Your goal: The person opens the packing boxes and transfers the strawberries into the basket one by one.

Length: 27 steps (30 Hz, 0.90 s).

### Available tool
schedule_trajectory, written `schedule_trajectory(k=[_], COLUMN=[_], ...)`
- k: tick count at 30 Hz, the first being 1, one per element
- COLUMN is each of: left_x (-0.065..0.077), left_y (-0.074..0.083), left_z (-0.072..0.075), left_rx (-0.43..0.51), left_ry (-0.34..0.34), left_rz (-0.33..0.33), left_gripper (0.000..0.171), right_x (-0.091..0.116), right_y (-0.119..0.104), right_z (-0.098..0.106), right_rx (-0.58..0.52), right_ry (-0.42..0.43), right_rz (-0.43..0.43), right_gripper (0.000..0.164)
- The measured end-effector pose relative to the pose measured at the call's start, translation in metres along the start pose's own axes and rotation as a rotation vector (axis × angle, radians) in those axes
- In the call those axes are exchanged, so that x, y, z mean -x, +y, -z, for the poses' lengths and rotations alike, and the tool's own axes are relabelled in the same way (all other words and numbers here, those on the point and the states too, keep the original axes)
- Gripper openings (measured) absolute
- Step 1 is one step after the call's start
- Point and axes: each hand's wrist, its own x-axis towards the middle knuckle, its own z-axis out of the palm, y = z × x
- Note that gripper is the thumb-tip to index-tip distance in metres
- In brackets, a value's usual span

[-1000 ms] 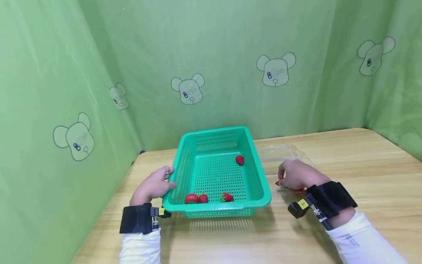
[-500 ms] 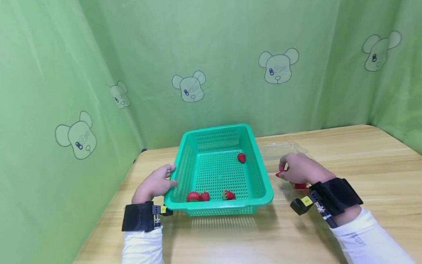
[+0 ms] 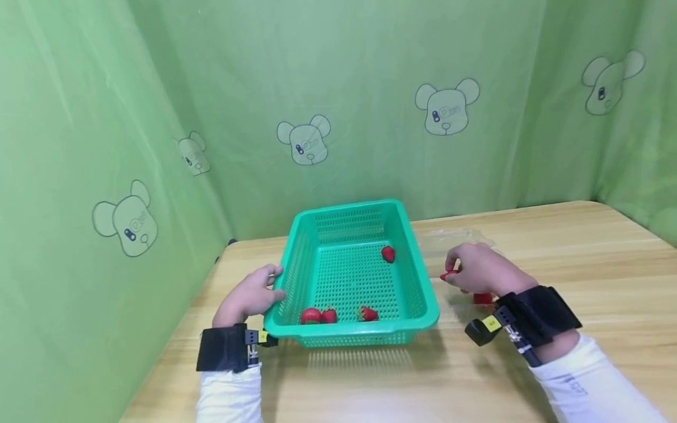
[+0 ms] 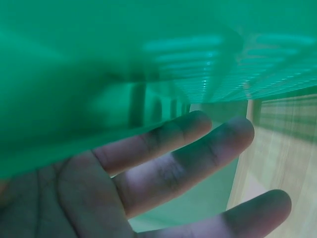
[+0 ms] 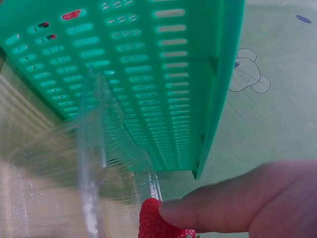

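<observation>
A green plastic basket [image 3: 351,332] with slotted walls stands mid-table. Several strawberries lie in it: a red one [image 3: 388,254] at the far right, the others, one strawberry [image 3: 367,314] among them, along the near side. My left hand [image 3: 252,292] holds the basket's left rim, thumb over the top; in the left wrist view several fingers [image 4: 168,178] stretch along the outside wall. With thumb and fingers my right hand [image 3: 478,267] pinches a strawberry [image 5: 157,220], right of the basket, over a clear plastic box [image 5: 91,163]. Another red strawberry [image 3: 482,298] shows below that hand.
The clear box's lid [image 3: 449,239] lies behind the right hand, close to the basket's right wall. Green curtains [image 3: 359,88] with bear-head prints hang behind and at both sides of the wooden table [image 3: 365,388].
My right hand, pinching the strawberry, has risen slightly, and more of the strawberry below shows. The left hand stays on the rim. The whole view has shifted a little.
</observation>
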Motion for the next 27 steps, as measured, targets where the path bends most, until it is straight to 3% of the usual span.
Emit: schedule_trajectory(k=[12,27], left_x=[0.003,0.001], left_y=[0.001,0.001], left_z=[0.001,0.003], left_rx=[-0.014,0.0], left_ry=[-0.008,-0.029], left_rz=[-0.012,-0.009], left_gripper=[0.054,0.054], right_x=[0.002,0.0], right_y=[-0.01,-0.012], right_z=[0.005,0.006], right_rx=[-0.013,-0.031], right_ry=[0.084,0.107], right_rz=[0.011,-0.002], right_gripper=[0.015,0.02])
